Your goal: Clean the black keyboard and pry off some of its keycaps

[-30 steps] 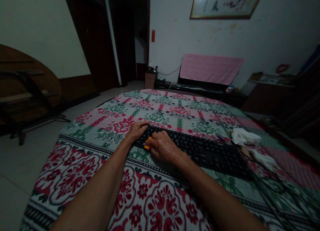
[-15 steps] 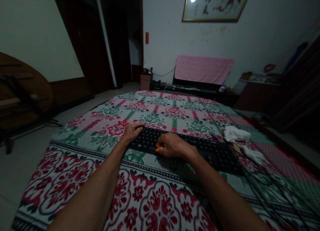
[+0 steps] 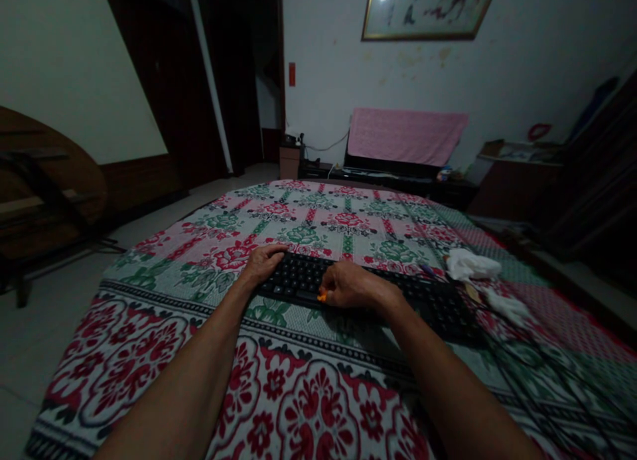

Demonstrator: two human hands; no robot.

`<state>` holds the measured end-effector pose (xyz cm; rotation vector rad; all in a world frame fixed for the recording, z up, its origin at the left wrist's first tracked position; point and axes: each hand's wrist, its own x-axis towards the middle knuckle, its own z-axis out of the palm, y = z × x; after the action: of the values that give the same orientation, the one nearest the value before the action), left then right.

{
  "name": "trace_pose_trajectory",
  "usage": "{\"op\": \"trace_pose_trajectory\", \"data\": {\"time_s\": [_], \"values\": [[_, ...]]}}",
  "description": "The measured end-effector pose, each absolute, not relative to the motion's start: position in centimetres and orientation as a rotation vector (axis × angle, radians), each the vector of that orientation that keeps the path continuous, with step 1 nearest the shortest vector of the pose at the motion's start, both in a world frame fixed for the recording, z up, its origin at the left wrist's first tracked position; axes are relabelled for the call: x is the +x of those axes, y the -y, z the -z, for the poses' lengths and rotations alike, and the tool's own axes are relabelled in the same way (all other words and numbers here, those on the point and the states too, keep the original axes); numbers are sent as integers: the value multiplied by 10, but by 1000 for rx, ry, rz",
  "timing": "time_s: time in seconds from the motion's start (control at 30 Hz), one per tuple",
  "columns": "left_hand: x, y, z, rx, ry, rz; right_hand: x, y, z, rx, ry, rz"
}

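Observation:
A black keyboard (image 3: 298,274) lies on the patterned cloth, slanting down toward the right. Its left end is gripped by my left hand (image 3: 265,263), the thumb along the top edge. My right hand (image 3: 348,285) is closed in a pinch over the keyboard's middle, covering some of the keys. Out of its fingers pokes a small orange object (image 3: 322,295), low by the front row of keys. Most of that object is hidden in my fingers, so its kind is unclear.
Crumpled white tissues (image 3: 472,265) lie right of the keyboard, beside a small tan piece (image 3: 472,291). Dark cables (image 3: 527,387) trail across the cloth at the right. A pink towel (image 3: 405,136) drapes over something at the far wall. A round wooden tabletop (image 3: 44,174) leans at left.
My right hand has shifted slightly to the right along the keyboard with the orange object. My left hand stays on the keyboard's left end.

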<state>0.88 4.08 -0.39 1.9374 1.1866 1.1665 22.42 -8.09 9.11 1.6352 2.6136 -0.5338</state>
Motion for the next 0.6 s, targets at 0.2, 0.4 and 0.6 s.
{"op": "trace_pose_trajectory", "data": {"time_s": [0.2, 0.4, 0.6], "values": [[8, -41, 4, 1932, -1184, -1160, 236, 74, -91, 1698, -2724, 352], [8, -41, 5, 1932, -1185, -1166, 234, 76, -87, 1700, -2569, 560], [8, -40, 4, 1929, -1195, -1161, 247, 74, -89, 1789, -2595, 529]]}}
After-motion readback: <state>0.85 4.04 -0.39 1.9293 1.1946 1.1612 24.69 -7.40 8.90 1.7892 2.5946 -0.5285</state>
